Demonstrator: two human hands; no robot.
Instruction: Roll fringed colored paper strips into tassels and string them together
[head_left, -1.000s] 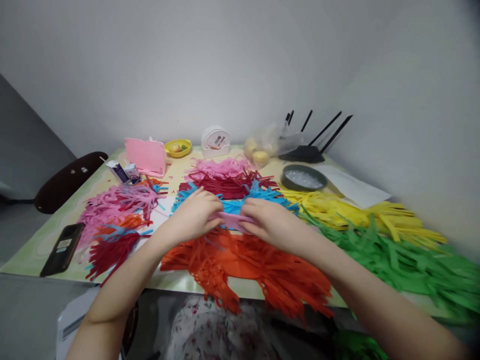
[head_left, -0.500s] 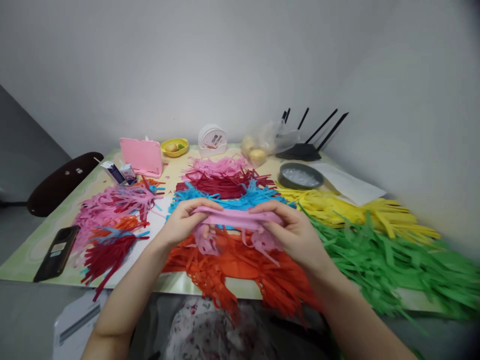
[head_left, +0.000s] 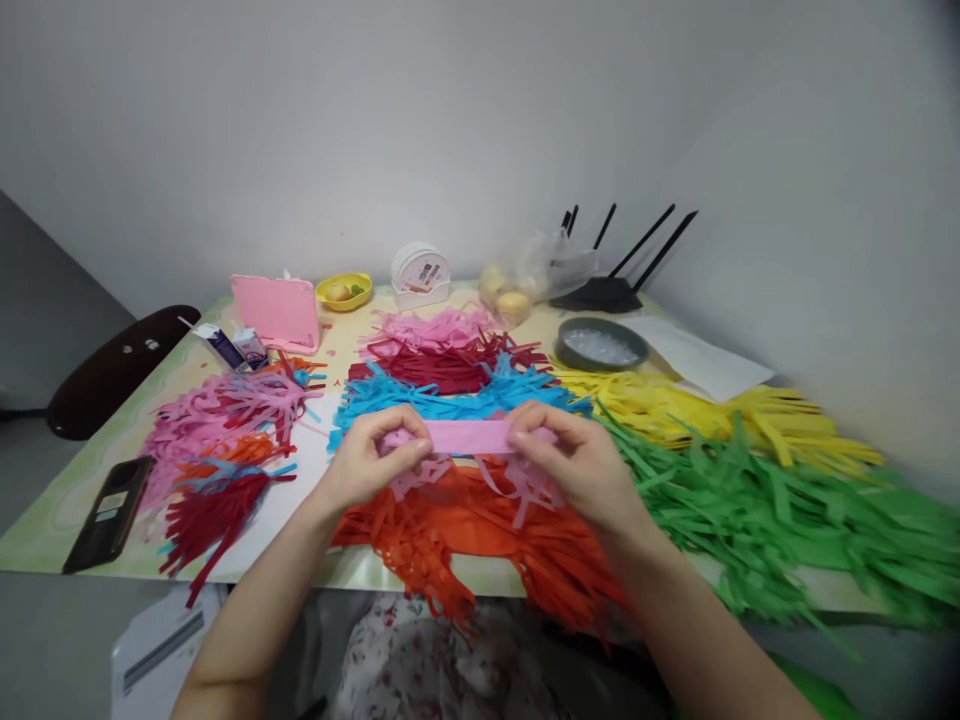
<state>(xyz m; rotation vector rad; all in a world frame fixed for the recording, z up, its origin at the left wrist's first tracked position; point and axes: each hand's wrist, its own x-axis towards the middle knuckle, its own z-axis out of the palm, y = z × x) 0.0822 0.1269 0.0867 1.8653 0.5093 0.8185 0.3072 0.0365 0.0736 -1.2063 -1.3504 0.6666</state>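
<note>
A pink fringed paper strip (head_left: 468,437) is stretched level between both my hands, a little above the orange fringe pile (head_left: 480,525) at the table's front edge. My left hand (head_left: 371,462) pinches its left end with closed fingers. My right hand (head_left: 581,462) pinches its right end the same way. The strip's cut fringes hang down below the uncut band. Just behind the strip lies a blue fringe pile (head_left: 450,396).
Other fringe piles cover the table: dark red (head_left: 450,366), pink (head_left: 225,405), yellow (head_left: 712,412), green (head_left: 795,510). A black phone (head_left: 105,512) lies front left. A grey round tin (head_left: 601,345), a pink case (head_left: 274,312), a yellow bowl (head_left: 343,291) and a black router (head_left: 611,290) stand at the back.
Both hands have lifted the pink strip off the pile and drawn it out lengthwise, so its band is now taut and its fringes hang free. The camera view has shifted slightly.
</note>
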